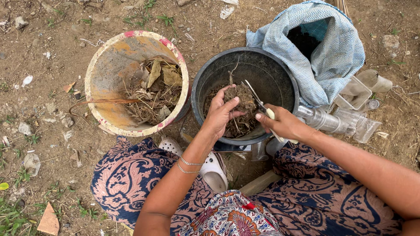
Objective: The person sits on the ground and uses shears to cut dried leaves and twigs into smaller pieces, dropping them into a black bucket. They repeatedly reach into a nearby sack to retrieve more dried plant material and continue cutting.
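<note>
Bare brown ground (52,87), scattered with stones, dry twigs and sparse weeds, forms the work surface. At the left stands a worn cream plastic bucket with a chipped red rim (105,74), tilted toward the person and holding dry leaves and straw (153,91). Below it, a white perforated clog (212,168) shows between folds of a dark blue and pink patterned garment (127,175).

The left hand (221,113), with thin bracelets at the wrist, is closed around a dark clump of roots and soil (240,98), holding it just above the contents of a round black plastic tub (280,74). The tub sits just right of the bucket, their rims nearly touching.

The right hand (282,124) grips a pair of metal scissors with pale handles (258,100); the blades stand open, their tips at the clump.

Behind the tub lies a blue and white woven sack (337,57), mouth open, showing dark soil inside. To its right, clear plastic cups and bottles (350,113) lie heaped on the ground.
</note>
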